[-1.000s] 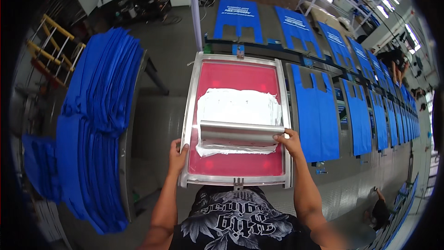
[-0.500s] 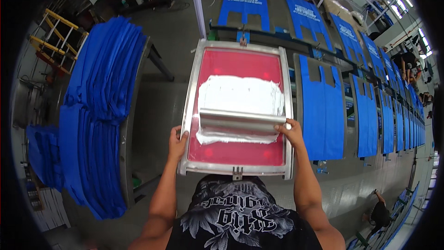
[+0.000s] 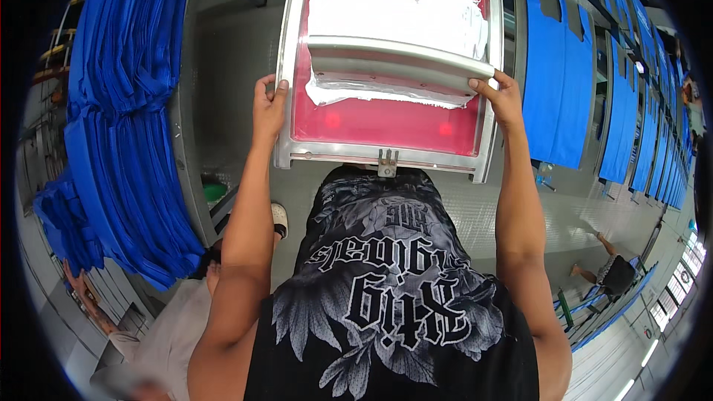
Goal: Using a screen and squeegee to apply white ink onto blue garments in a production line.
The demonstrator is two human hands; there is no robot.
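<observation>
My left hand [image 3: 267,108] grips the screen frame [image 3: 286,67] at its left rail; my right hand [image 3: 503,96] clasps the squeegee [image 3: 397,63] end, white ink [image 3: 390,7] beyond. Blue shirts [image 3: 119,104] crowd left.

Metal-framed printing screen [image 3: 386,115] with red mesh, white ink (thick smear), grey squeegee [image 3: 397,67] lying across

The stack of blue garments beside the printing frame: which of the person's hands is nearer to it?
Left. The left hand grips the frame's left rail, on the side facing the stack of blue garments. The right hand holds the squeegee end across the frame, farther away.
</observation>
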